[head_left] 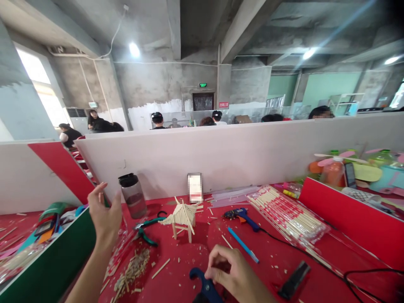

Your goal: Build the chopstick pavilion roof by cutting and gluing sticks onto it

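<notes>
My left hand (105, 216) is raised above the left side of the table, near the dark-lidded water bottle (134, 198). Its fingers are partly bent and the thumb stands apart, with nothing between them. At the front, my right hand (230, 269) has thumb and forefinger closed in a pinch; what is between them is hidden. A dark blue tool with a hooked end (206, 284) is right by those fingertips, partly cut off by the bottom edge. Beyond stands a small pavilion model (181, 216) of wooden sticks, with a pointed roof and legs.
Green-handled pliers (147, 237) lie beside stick scraps (132, 269). On the right are a blue glue gun (243, 216) with a trailing cord, a blue pen (243, 245), bagged sticks (290, 214) and a black object (294, 280). A white partition (221, 155) closes off the back.
</notes>
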`<state>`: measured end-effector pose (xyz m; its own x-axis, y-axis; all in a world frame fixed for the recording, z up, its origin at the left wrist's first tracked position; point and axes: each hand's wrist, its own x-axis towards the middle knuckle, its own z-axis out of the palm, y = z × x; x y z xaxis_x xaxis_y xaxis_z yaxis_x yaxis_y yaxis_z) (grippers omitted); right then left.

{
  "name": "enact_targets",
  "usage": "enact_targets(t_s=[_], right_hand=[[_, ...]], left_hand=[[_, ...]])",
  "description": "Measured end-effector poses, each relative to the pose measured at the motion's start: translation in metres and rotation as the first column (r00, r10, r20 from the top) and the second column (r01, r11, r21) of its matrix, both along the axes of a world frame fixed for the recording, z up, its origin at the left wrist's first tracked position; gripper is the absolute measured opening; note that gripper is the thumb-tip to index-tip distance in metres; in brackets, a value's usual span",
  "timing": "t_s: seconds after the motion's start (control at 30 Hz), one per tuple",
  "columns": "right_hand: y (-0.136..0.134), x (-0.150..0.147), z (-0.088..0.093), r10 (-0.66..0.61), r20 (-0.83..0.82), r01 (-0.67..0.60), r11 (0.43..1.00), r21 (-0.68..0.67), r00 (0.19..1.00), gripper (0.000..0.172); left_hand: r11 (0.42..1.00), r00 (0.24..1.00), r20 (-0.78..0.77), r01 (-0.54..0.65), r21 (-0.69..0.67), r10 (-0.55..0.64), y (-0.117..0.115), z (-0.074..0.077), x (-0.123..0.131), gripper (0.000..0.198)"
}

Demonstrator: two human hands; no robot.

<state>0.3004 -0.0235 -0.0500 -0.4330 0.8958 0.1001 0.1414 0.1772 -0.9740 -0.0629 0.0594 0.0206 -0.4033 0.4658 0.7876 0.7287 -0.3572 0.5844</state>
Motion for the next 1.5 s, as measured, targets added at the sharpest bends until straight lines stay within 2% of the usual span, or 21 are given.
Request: enact_targets(t_s=[0.03,0.07,0.17,0.27,0.33,0.4,0.47,0.63,0.83,1.0,1.2,1.37,1.5], right_hand=[[0.002,-0.001,0.003,0.005,-0.028,-0.005,1.000,0.006,1.000,0.020],[0.004,-0.002,0.007,0.013,-0.060,-0.013,1.000,0.014,0.998,0.022],[0.015,-0.006,0.021,0.031,-0.150,-0.021,0.998,0.066,0.988,0.023],[0.029,-0.015,0.035,0.041,-0.212,-0.023,0.996,0.089,0.976,0.024],[0.039,-0.022,0.041,0.059,-0.268,-0.047,0.998,0.052,0.962,0.027],[0.047,-0.029,0.044,0.060,-0.300,-0.050,0.998,0.039,0.952,0.029],[0.055,-0.035,0.044,0.062,-0.304,-0.056,0.998,0.028,0.951,0.030],[0.071,-0.042,0.041,0.103,-0.236,-0.098,0.995,0.030,0.966,0.031],[0.084,-0.050,0.048,0.053,-0.131,-0.037,0.992,0.121,0.990,0.026],[0.086,-0.047,0.054,0.014,0.035,-0.021,0.979,0.203,0.999,0.017],[0.089,-0.033,0.045,-0.053,0.112,0.035,0.987,0.159,0.992,0.009],[0.094,-0.036,0.033,-0.012,0.198,-0.013,0.992,0.126,0.980,0.017],[0.096,-0.042,0.027,0.004,0.178,-0.021,0.995,0.095,0.984,0.016]], left_hand=[[0.992,1.000,0.030,-0.015,0.129,0.011,-0.014,0.006,0.011,0.033],[0.978,0.999,0.024,0.036,0.207,-0.041,-0.027,0.012,0.025,0.027],[0.937,0.948,-0.204,0.286,0.200,-0.246,-0.059,0.020,0.070,0.014],[0.879,0.791,-0.393,0.462,-0.121,-0.470,-0.071,0.007,0.106,0.016],[0.829,0.676,-0.483,0.491,-0.267,-0.556,-0.071,-0.010,0.122,0.019],[0.796,0.644,-0.468,0.486,-0.362,-0.606,-0.067,-0.025,0.130,0.019],[0.763,0.649,-0.406,0.507,-0.401,-0.644,-0.063,-0.036,0.133,0.015],[0.749,0.681,-0.325,0.539,-0.384,-0.657,-0.057,-0.046,0.129,0.012],[0.837,0.759,-0.366,0.429,-0.341,-0.538,-0.049,-0.054,0.117,0.007],[0.862,0.791,-0.384,0.336,-0.379,-0.477,-0.044,-0.060,0.109,0.008],[0.861,0.796,-0.401,0.276,-0.426,-0.453,-0.043,-0.075,0.110,0.009],[0.845,0.821,-0.356,0.257,-0.468,-0.447,-0.039,-0.086,0.114,0.013],[0.828,0.811,-0.348,0.270,-0.492,-0.471,-0.037,-0.088,0.117,0.016]])
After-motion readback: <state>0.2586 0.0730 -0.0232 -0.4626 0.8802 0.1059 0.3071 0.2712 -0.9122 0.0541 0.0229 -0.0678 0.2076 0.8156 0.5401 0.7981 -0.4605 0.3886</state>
